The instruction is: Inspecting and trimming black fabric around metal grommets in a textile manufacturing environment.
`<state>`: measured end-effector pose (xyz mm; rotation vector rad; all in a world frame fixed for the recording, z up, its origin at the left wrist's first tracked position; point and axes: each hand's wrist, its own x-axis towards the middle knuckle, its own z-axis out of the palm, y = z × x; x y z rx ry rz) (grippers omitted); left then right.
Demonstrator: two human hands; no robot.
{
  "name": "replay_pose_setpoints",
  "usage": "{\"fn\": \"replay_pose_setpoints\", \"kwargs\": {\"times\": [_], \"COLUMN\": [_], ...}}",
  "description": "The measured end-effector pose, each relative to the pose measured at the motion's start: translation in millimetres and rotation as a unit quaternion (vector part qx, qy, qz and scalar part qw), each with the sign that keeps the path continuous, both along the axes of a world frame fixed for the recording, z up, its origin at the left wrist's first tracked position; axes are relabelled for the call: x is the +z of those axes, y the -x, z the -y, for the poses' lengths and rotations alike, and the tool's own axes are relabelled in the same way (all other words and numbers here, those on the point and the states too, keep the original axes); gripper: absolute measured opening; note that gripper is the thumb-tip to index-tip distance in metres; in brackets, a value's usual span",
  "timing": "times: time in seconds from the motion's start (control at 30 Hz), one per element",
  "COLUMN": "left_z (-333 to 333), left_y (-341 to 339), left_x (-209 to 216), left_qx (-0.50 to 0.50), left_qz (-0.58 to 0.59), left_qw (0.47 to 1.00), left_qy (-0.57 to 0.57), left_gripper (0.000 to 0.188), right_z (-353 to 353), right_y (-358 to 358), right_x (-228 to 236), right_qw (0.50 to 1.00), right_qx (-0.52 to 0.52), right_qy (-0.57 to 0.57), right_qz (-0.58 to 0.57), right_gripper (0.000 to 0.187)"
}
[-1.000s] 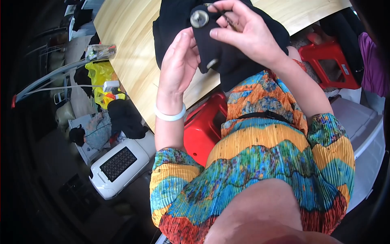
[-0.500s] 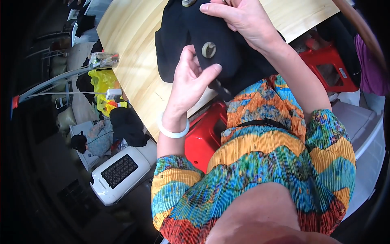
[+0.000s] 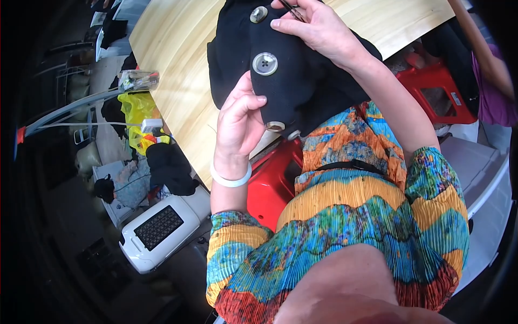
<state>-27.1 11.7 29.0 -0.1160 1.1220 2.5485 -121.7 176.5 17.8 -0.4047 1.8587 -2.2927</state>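
A black garment (image 3: pixel 318 81) drapes over the table's near edge toward my lap. Along its front edge sit large round buttons: a grey-rimmed four-hole button (image 3: pixel 265 64) faces up, another button (image 3: pixel 259 14) lies farther away, and a brownish button (image 3: pixel 275 127) hangs near the lower end. My left hand (image 3: pixel 241 116), wearing a white bangle at the wrist, pinches the garment's edge between thumb and fingers below the middle button. Over the garment's far part, my right hand (image 3: pixel 315 27) grips a thin dark pronged tool (image 3: pixel 292 9); its exact kind is unclear, being partly cut off by the frame.
The light wooden table (image 3: pixel 178 70) extends to both sides. Under it stands a red stool (image 3: pixel 272 183), with another red stool (image 3: pixel 437 92) at right beside a person's arm (image 3: pixel 493 70). At left are a yellow bag (image 3: pixel 137 113) and a white machine-like case (image 3: pixel 162 232).
My left hand has shifted slightly left and down, and the garment's edge has turned so the middle button faces up. Lower buttons now show, and the dark tool in my right hand has become visible.
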Motion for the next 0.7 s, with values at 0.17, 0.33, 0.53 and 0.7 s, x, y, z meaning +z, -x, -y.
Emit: {"fn": "replay_pose_setpoints", "kwargs": {"times": [0.17,0.33,0.53,0.7], "left_z": [6.7,1.1,9.9,11.5], "left_y": [2.7,2.8,8.7,6.7], "left_x": [-3.1,4.8,1.6,-5.1], "left_qx": [0.024,0.008,0.029,0.009], "left_qz": [0.015,0.034,0.002,0.016], "left_qw": [1.0,0.999,0.991,0.99], "left_qy": [0.002,-0.033,0.132,0.141], "left_gripper": [0.043,0.029,0.021,0.016], "right_z": [-4.0,3.1,4.9,2.5], "right_y": [-21.4,-42.7,-46.9,-43.4], "right_x": [-3.5,-10.9,-11.0,-11.9], "right_qw": [0.985,0.965,0.952,0.932], "right_qx": [-0.062,-0.001,-0.013,-0.006], "right_qy": [0.032,-0.077,-0.103,-0.128], "right_qz": [-0.16,-0.251,-0.289,-0.338], "right_gripper": [0.034,0.039,0.032,0.027]}}
